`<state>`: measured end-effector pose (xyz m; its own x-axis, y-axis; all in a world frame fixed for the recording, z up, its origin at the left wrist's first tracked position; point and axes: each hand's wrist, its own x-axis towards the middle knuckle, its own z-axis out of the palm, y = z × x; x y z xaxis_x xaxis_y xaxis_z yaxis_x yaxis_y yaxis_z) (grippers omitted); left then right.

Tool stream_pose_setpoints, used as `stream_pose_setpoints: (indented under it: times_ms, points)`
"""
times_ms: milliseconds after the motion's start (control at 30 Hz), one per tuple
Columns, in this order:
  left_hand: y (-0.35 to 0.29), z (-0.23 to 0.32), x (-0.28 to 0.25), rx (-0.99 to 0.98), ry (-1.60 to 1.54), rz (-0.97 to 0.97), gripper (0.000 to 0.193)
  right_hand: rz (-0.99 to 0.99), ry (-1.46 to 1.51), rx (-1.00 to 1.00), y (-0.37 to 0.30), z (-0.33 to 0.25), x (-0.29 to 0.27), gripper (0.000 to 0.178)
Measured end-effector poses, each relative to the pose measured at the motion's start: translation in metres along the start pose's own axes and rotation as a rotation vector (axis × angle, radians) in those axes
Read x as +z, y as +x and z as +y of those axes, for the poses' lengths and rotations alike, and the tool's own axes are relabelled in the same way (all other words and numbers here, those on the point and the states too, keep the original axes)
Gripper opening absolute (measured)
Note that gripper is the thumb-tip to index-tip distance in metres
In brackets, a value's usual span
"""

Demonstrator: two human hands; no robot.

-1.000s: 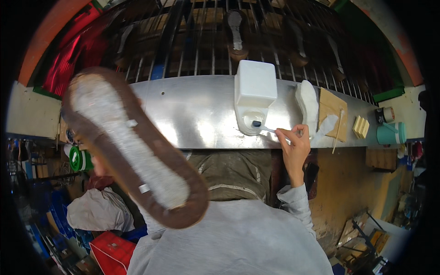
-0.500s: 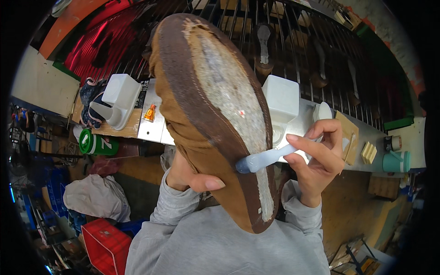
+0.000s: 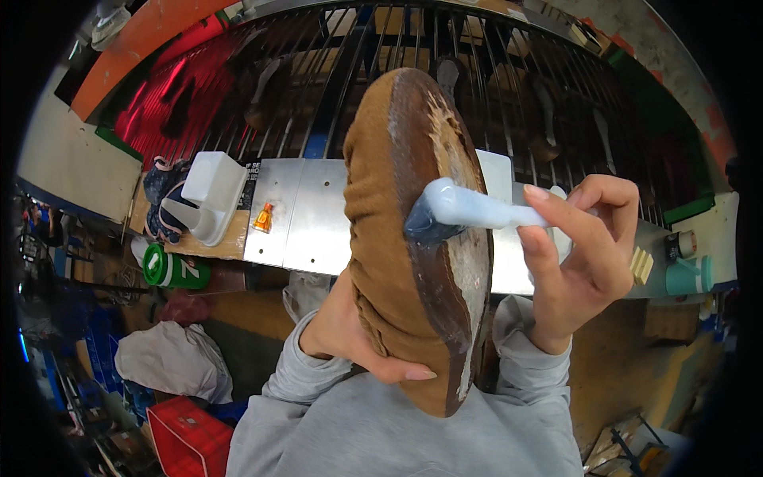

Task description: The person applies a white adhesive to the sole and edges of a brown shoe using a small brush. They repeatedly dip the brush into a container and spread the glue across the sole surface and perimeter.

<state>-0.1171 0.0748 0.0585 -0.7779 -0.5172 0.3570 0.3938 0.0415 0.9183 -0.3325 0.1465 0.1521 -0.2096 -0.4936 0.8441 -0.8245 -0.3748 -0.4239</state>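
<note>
My left hand [image 3: 350, 338] grips a brown suede shoe [image 3: 372, 230] low on its side, with the thumb across the upper; its other fingers are hidden behind the shoe. The shoe stands nearly upright, turned partly side-on. No outsole covers its underside, which shows a dark brown border and a pale, rough middle with a frayed patch near the top. Between thumb and fingers, my right hand [image 3: 584, 254] pinches a white-handled brush [image 3: 473, 207]. The brush's wet-looking dark bristles press on the dark border in the upper half of the shoe.
A metal-topped bench [image 3: 306, 215] lies behind the shoe, bearing a white plastic container [image 3: 213, 179] and a small orange bottle [image 3: 263, 218]. Farther back is a rack of metal bars [image 3: 318, 95] with dark shoes. A teal mug [image 3: 688, 275] stands right; a red crate [image 3: 187, 437] sits lower left.
The shoe has rolled so more of its side and less of its underside shows, and its top has shifted right and down. The brush has moved up along the border.
</note>
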Motion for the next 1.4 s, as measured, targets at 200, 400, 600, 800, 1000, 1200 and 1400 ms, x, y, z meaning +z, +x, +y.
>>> stream_pose_setpoints:
  times_ms: [200, 400, 600, 800, 1000, 1200, 1400]
  points:
    - [0.001, 0.008, 0.0, 0.051, 0.18, -0.059, 0.12, 0.039, -0.028, 0.033, 0.008, -0.001, -0.005, 0.031]
    - [0.009, 0.02, 0.0, 0.066, 0.211, -0.124, 0.109, 0.084, -0.09, 0.069, 0.015, -0.002, -0.01, 0.028]
    - [0.02, 0.025, -0.002, 0.156, 0.193, -0.182, 0.101, 0.082, 0.022, 0.071, 0.019, 0.013, -0.013, 0.028]
    - [0.014, 0.024, 0.003, 0.136, 0.185, -0.123, 0.107, -0.059, 0.208, -0.031, 0.015, 0.027, -0.019, 0.036]
    - [0.009, 0.028, 0.0, 0.104, 0.192, -0.137, 0.116, -0.169, 0.245, -0.229, 0.021, 0.045, -0.022, 0.039]
    - [0.008, 0.023, 0.0, 0.123, 0.053, -0.127, 0.123, -0.24, 0.263, -0.345, 0.03, 0.05, -0.027, 0.038]
    - [0.003, 0.018, 0.003, 0.073, -0.057, -0.05, 0.127, -0.296, 0.222, -0.376, 0.032, 0.049, -0.035, 0.04]
